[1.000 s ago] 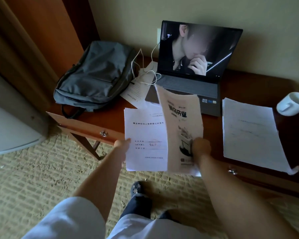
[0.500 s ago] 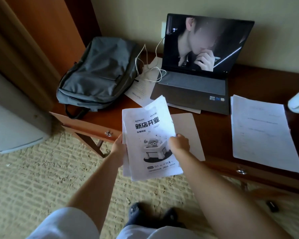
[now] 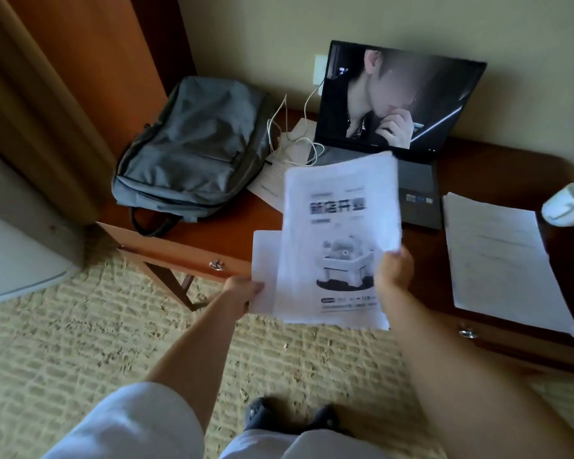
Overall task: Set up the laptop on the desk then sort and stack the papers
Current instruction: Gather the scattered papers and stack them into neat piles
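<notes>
An open laptop stands at the back of the brown desk, its screen lit. My right hand grips the right edge of a printed flyer sheaf, held in the air over the desk's front edge. My left hand holds the lower left corner of plain white sheets that lie partly behind the flyer. A separate stack of white papers lies on the desk to the right of the laptop. More loose sheets sit under the white cable left of the laptop.
A grey backpack lies at the desk's left end. A white mug lies on its side at the far right. A white cable runs from a wall socket. A wooden wardrobe stands at left; carpet and my feet are below.
The flyer sheaf has shifted up and to the right in my right hand, uncovering the plain sheets in my left hand. The view has drifted slightly.
</notes>
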